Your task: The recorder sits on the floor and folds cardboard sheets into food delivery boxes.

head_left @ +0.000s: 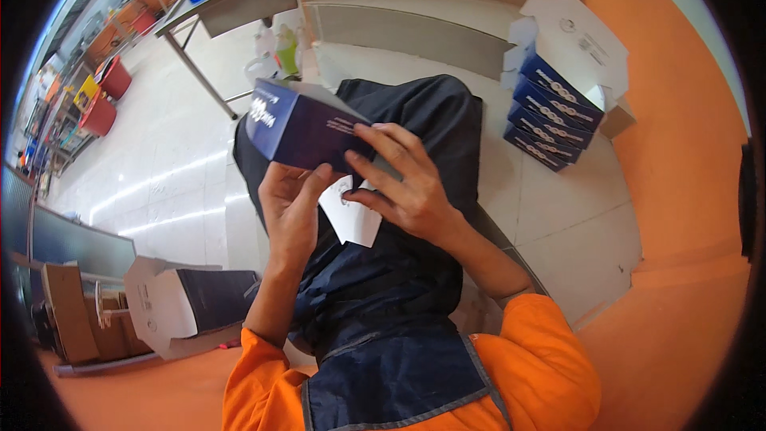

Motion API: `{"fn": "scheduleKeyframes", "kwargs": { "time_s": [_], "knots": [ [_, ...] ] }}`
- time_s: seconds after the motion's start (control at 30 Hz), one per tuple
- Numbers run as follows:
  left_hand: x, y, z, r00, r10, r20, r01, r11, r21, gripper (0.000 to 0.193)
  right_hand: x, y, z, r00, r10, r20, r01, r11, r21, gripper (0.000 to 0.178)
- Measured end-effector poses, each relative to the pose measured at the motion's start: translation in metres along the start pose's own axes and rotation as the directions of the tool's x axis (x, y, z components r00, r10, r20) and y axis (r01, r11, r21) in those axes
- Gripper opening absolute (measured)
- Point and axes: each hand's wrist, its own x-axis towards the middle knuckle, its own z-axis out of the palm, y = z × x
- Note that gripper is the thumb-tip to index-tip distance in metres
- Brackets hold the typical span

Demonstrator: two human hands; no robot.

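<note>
Above my lap I hold a dark blue cardboard box [315,129], tilted, with white printing on its sides. My left hand [292,206] grips its lower near edge, the thumb lying against the blue panel. Around the right end is my right hand [408,185], its fingers on the blue side and the thumb lower down, near a white flap [351,219]. That flap hangs from the box toward me, over my dark apron [383,295]. The box's far side and the inside of it are hidden.
To the right stand several stacked blue boxes [552,124], with an unfolded white-lined carton [586,40] on top. Another blue-and-white carton [215,299] lies lower left, beside brown cardboard [72,303]. Ahead are a metal table [239,1], bottles [287,49] and steps [415,32].
</note>
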Motion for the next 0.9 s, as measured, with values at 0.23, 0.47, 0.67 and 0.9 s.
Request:
{"fn": "scheduleKeyframes", "kwargs": {
  "time_s": [0.23,0.47,0.67,0.9],
  "knots": [
    [-0.004,-0.002,0.019,0.999,-0.016,-0.03,0.016,1.0,-0.022,0.02,-0.008,0.001,0.001,0.996,0.039,-0.082,-0.036,0.999,0.035,0.036],
    [0.0,-0.007,0.021,1.0,0.001,-0.023,-0.002,0.998,-0.059,0.02,-0.014,-0.004,0.006,0.994,0.081,-0.073,-0.078,0.996,0.046,0.032],
    [-0.008,-0.014,0.025,0.998,-0.037,-0.04,0.036,0.999,-0.03,0.023,-0.015,-0.002,0.007,0.986,0.1,-0.132,-0.098,0.995,0.017,0.029],
    [-0.011,-0.018,0.019,0.994,-0.11,-0.018,0.108,0.991,-0.077,0.026,-0.014,-0.001,0.006,0.984,0.113,-0.135,-0.112,0.994,0.012,0.025]
  ]
}}
